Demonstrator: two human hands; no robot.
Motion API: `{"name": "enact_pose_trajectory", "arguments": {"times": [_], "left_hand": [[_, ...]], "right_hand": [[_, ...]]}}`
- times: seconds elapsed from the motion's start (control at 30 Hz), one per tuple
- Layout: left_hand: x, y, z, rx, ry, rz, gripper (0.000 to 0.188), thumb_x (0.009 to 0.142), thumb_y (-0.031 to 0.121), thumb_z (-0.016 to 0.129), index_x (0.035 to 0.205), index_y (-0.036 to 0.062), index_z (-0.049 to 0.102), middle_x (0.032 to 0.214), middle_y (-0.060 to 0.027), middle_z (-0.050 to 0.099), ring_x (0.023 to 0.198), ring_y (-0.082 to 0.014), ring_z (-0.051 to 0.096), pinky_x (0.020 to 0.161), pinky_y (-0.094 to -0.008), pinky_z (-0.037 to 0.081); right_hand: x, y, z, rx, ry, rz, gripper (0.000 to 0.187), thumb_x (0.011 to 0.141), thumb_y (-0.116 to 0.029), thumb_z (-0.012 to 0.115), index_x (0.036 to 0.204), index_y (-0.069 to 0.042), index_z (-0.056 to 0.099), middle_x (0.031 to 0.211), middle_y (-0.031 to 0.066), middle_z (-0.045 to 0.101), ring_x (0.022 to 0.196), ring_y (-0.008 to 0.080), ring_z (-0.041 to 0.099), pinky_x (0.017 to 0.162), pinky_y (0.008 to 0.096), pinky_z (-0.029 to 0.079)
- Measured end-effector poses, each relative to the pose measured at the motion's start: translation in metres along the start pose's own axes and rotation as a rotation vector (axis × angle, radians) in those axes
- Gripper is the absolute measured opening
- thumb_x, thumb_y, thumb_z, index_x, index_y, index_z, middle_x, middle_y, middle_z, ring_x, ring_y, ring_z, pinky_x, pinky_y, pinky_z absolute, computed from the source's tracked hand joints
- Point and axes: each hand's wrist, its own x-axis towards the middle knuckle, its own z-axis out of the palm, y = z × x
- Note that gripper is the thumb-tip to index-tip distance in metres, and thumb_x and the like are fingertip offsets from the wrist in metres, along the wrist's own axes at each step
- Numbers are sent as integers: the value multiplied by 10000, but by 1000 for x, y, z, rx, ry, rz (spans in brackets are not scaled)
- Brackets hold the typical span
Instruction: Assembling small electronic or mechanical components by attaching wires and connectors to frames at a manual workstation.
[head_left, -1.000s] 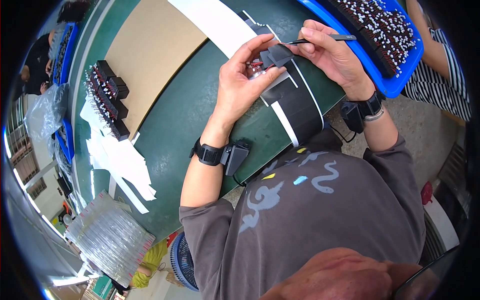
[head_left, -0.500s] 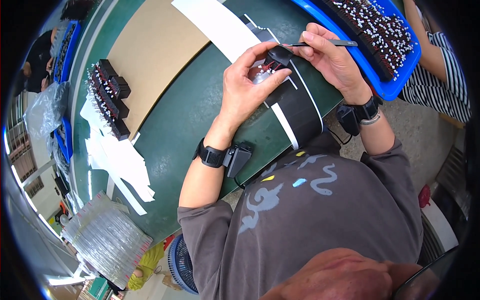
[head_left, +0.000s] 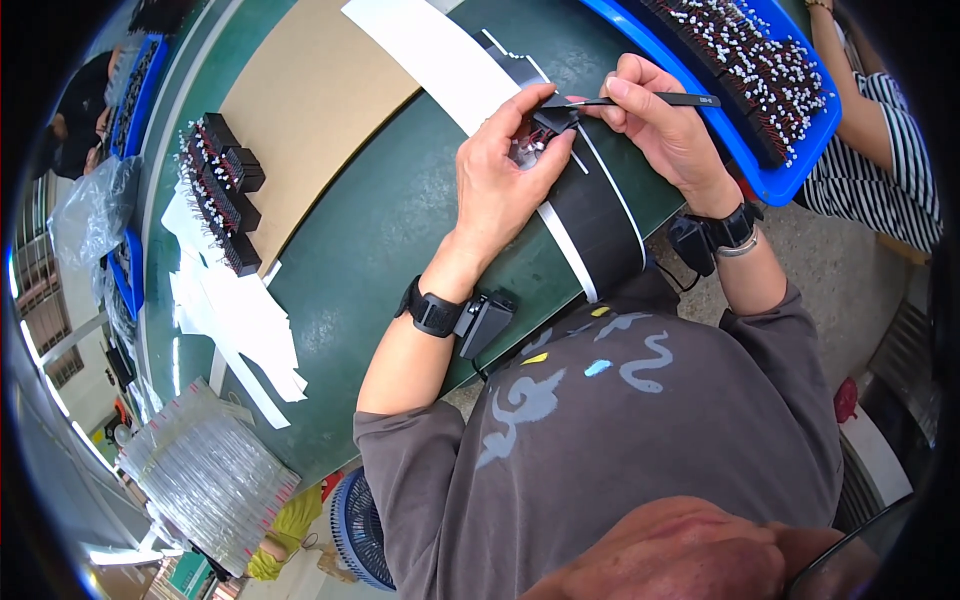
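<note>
My left hand (head_left: 490, 180) grips a small black block (head_left: 556, 113) with red wires and white ends, between thumb and fingers. Part of the block is hidden behind those fingers. A slim dark pair of tweezers (head_left: 680, 99) is pinched in my right hand (head_left: 665, 130), its tips pointing left at the block's upper face. Whether the tips touch it I cannot tell. Beneath both hands lies a black sheet with white edge strips (head_left: 600, 235), which hangs over the table's near edge.
At the upper right a blue tray (head_left: 775, 187) holds many wired black blocks; a person in a striped garment (head_left: 875, 160) is beside it. To the left are several more wired blocks (head_left: 235, 215), a brown board (head_left: 310, 110), white sheets (head_left: 240, 320) and a clear plastic stack (head_left: 210, 480).
The black block has been turned, so a flat black face now shows on top. My left hand has shifted slightly right, and the tweezers have moved a little down with my right hand.
</note>
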Motion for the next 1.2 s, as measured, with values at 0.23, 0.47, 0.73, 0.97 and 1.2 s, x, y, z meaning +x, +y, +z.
{"name": "enact_pose_trajectory", "arguments": {"times": [0.23,0.47,0.73,0.97,1.2], "left_hand": [[0,-5,1,-152,26,0,408,838,112,779,1235,82,693,1038,-73,734,902,-136,686,845,-274,547],[1,-2,-10,-149,-114,-44,431,881,-6,724,1302,28,636,1153,-24,681,950,-79,623,860,-224,508],[3,-3,-10,-147,-135,-9,415,879,-12,725,1284,22,640,1171,-21,674,956,-82,628,858,-216,507],[3,-3,-10,-156,-137,-34,415,880,-9,727,1284,22,639,1158,-36,681,989,-89,641,864,-218,512],[-1,-7,-7,-216,-72,-80,365,846,51,753,1206,50,695,1052,-31,719,934,-108,649,876,-252,514]], "right_hand": [[-3,-3,2,-143,-10,-117,167,1010,-157,602,881,-78,528,778,-14,507,756,69,515,1035,394,464],[-7,-17,0,-287,-73,-239,118,994,-137,614,930,-50,567,817,23,564,828,118,571,1032,395,459],[-23,-7,-1,-545,7,-220,100,927,-36,687,992,-22,612,929,65,663,1033,180,619,1016,348,455],[-25,-4,6,-638,-8,-315,93,924,-21,684,971,-27,604,892,66,662,974,183,615,980,353,460],[-24,-9,13,-291,-40,-310,126,978,-70,622,897,-59,527,857,60,637,850,149,590,880,323,461]]}}
